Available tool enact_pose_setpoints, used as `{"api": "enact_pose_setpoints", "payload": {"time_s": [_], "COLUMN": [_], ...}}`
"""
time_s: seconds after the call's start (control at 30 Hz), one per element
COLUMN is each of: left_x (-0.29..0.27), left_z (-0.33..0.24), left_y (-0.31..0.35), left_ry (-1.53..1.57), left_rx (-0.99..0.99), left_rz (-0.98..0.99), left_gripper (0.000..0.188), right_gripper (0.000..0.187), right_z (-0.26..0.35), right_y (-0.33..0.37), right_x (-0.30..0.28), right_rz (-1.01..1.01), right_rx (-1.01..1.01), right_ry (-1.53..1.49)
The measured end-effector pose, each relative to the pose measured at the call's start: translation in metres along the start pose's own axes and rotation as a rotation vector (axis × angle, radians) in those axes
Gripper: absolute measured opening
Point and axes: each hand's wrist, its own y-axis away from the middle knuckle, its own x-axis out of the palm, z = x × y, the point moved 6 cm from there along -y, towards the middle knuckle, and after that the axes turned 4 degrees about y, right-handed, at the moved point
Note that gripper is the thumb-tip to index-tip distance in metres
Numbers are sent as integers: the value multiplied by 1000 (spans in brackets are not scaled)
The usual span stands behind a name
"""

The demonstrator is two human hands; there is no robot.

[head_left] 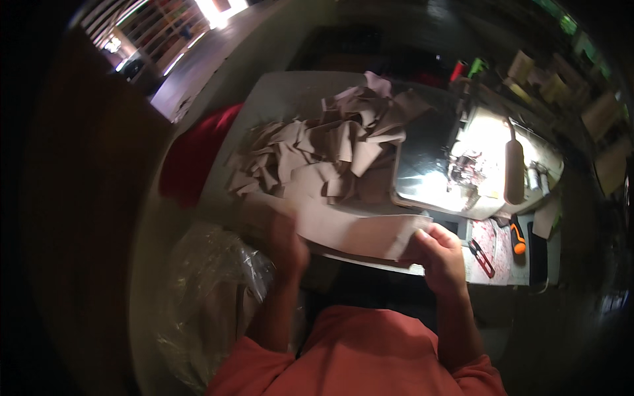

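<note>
We count 1 L hand [286, 243] & 1 R hand [445, 261], 2 tot.; 1 long strip [360, 232]; 1 pile of beige pcs. [343, 142], many, overlapping, exact no. unclear to us; 1 table [274, 89]; 1 sewing machine [479, 132]; 1 red spool [458, 70] + 1 grn. spool [477, 68]; 1 pr. snips [479, 253]; 1 orange-ended tool [520, 248]; 1 clr. plastic bag [191, 290]; 1 red cloth [201, 152].

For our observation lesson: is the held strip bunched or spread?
Spread: the pale strip extends lengthwise between the left hand and right hand.

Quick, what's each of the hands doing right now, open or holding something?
Left hand: blurred, by the strip's left part; grip can't be told.
Right hand: closed, pinching the pale cloth strip's right end.
</note>
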Motion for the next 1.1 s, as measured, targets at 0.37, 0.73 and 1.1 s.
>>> {"api": "enact_pose_setpoints", "payload": {"time_s": [0.37, 0.73, 1.1], "left_x": [94, 110, 104], "left_z": [-111, -113, -116], "left_y": [14, -19, -25], "left_ry": [270, 442, 403], "left_rx": [294, -220, -146], "left_rz": [714, 924, 791], "left_gripper": [61, 22, 20], "right_gripper": [26, 33, 31], "right_z": [16, 31, 43], "right_y": [19, 27, 29], "right_x": [-4, -7, 1], "right_rz": [115, 115, 144], "right_rx": [-80, -108, -141], "right_ry": [-6, 319, 215]}}
